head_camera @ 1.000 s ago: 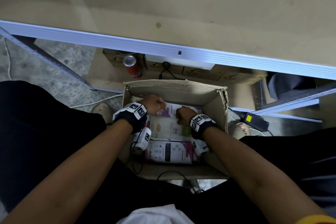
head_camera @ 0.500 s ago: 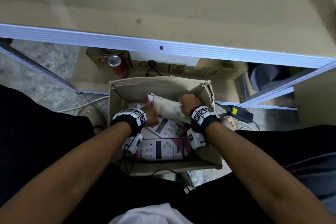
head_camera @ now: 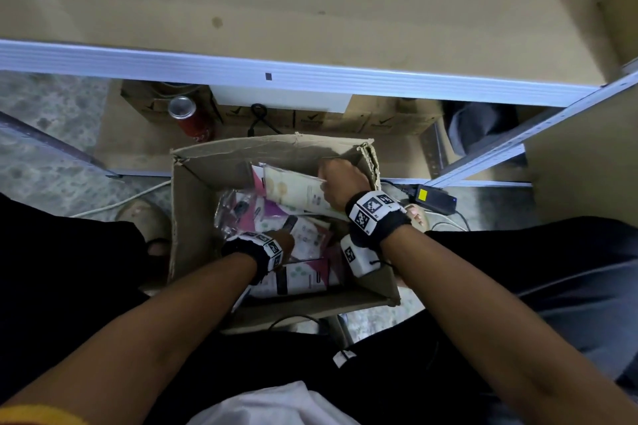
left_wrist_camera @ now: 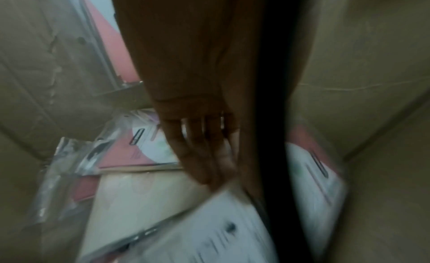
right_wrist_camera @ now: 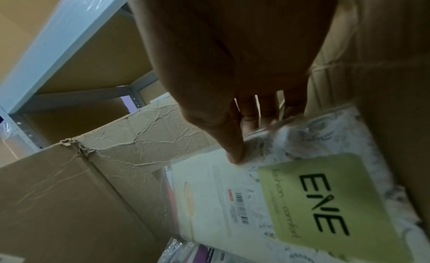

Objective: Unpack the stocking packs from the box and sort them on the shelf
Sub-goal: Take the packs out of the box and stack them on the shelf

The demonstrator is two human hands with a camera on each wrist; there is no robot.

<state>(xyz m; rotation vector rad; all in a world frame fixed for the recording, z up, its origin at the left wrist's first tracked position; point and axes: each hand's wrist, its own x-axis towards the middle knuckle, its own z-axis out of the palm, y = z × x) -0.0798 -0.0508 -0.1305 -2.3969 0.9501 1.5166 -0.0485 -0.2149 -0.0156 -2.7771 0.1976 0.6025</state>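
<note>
Stocking pack (head_camera: 296, 191) pinched by right hand (head_camera: 340, 179).

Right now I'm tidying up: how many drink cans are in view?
1: a red can stands on the low shelf behind the box. Others may be hidden.

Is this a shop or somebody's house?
Probably a shop's storeroom, though that's a guess. There's a metal shelf with small cartons under it, and a cardboard box on the floor full of sealed stocking packs.

Right hand (head_camera: 340, 179) pinches with thumb; left hand (head_camera: 281, 240) reaches down, fingers straight.
</note>
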